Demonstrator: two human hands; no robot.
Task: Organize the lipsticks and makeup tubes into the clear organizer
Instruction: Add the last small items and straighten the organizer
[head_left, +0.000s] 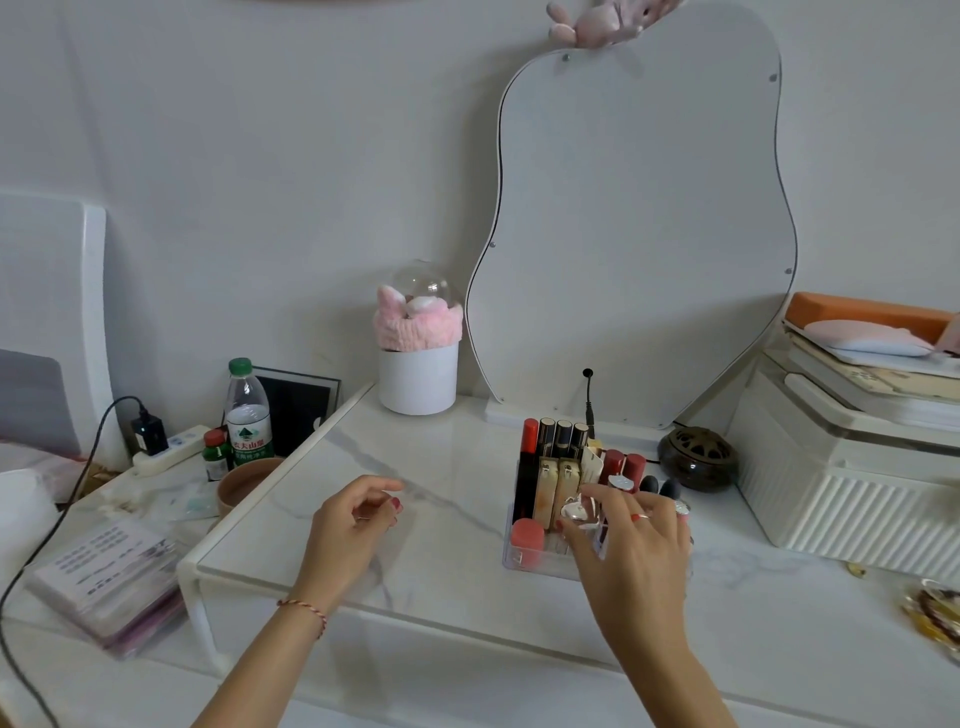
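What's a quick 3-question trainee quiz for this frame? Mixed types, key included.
1. True or false: the right hand holds a silver-capped item over the clear organizer.
2. What is the left hand holding?
A. a red lipstick
B. nothing
C. the water bottle
3. Fill in: the dark round burner sits to the ____ of the organizer.

Key
1. True. The fingers pinch it above the front compartments.
2. B. The left hand hangs loosely curled over the marble top, away from the water bottle.
3. Right.
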